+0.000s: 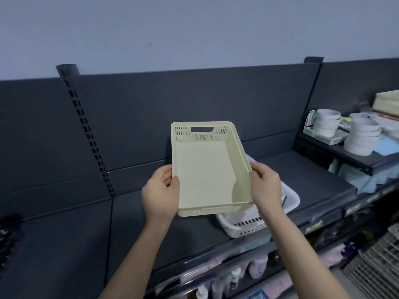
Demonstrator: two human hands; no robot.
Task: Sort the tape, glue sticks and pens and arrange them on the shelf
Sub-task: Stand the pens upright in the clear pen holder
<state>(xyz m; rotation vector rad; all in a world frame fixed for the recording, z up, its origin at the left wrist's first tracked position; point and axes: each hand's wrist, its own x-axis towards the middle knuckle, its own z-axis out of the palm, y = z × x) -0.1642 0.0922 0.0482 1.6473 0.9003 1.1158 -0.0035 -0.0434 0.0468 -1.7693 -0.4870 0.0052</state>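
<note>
Seemingly barely begun: empty cream basket (207, 169) held above the shelf (151, 223).
Fingers of the left hand (160, 193) and right hand (266, 186) curl round its near corners; nothing sorted yet.

A pale bluish wall (194, 29) rises behind dark grey back panels (194, 100) divided by slotted uprights (87, 130).

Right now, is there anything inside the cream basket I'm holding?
No, the cream basket gripped by the left hand and right hand shows only its bare floor inside.
</note>
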